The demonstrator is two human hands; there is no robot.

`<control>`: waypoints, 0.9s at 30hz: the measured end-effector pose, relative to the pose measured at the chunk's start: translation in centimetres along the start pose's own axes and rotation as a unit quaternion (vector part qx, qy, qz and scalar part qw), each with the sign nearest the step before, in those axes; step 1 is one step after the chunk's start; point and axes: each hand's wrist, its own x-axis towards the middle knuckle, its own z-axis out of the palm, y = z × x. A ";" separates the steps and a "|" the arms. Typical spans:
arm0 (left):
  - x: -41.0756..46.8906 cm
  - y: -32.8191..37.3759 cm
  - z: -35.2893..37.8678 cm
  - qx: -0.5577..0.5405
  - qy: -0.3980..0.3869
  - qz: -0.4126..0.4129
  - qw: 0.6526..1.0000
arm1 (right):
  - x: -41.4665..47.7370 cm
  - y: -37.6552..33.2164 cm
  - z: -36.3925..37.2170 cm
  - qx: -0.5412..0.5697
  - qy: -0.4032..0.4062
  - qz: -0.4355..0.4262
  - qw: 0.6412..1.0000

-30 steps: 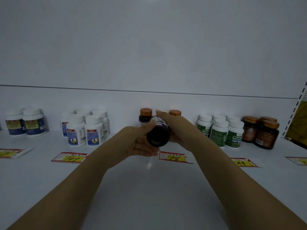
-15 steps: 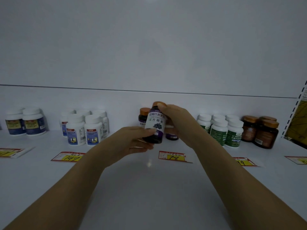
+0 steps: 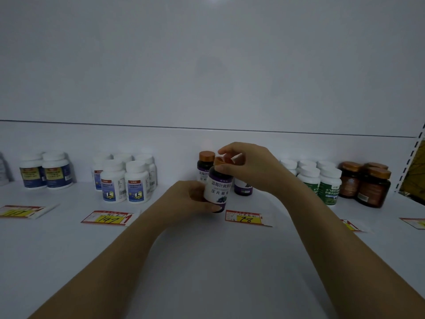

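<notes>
Purple-labelled dark bottle (image 3: 218,188) above the white shelf (image 3: 207,261).
Left grip (image 3: 188,200) wraps its body; right grip (image 3: 250,168) pinches its copper cap (image 3: 220,161) (half hidden).

I've open shelf (image 3: 69,261) across the front — only flat price tags (image 3: 247,218) lie there. Toward the back it narrows: purple bottles (image 3: 205,166) at centre, blue-label white bottles (image 3: 125,180) to the left, green-label bottles (image 3: 322,180) close beside my right hand (image 3: 248,166).

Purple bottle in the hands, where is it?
Head view, centre: left hand grips the purple bottle, right hand pinches its cap, near the 78 tag.
</notes>
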 end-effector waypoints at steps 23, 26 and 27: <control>1.0 -3.1 1.5 0.409 -0.116 -0.057 0.904 | 6.4 2.9 2.1 -0.228 -0.026 0.066 0.971; 1.0 -3.1 1.5 0.413 -0.119 -0.057 0.901 | 6.1 3.1 2.2 -0.235 -0.024 0.082 0.968; 0.9 -3.1 1.5 0.414 -0.118 -0.058 0.901 | 5.9 3.1 1.9 -0.225 -0.018 0.087 0.970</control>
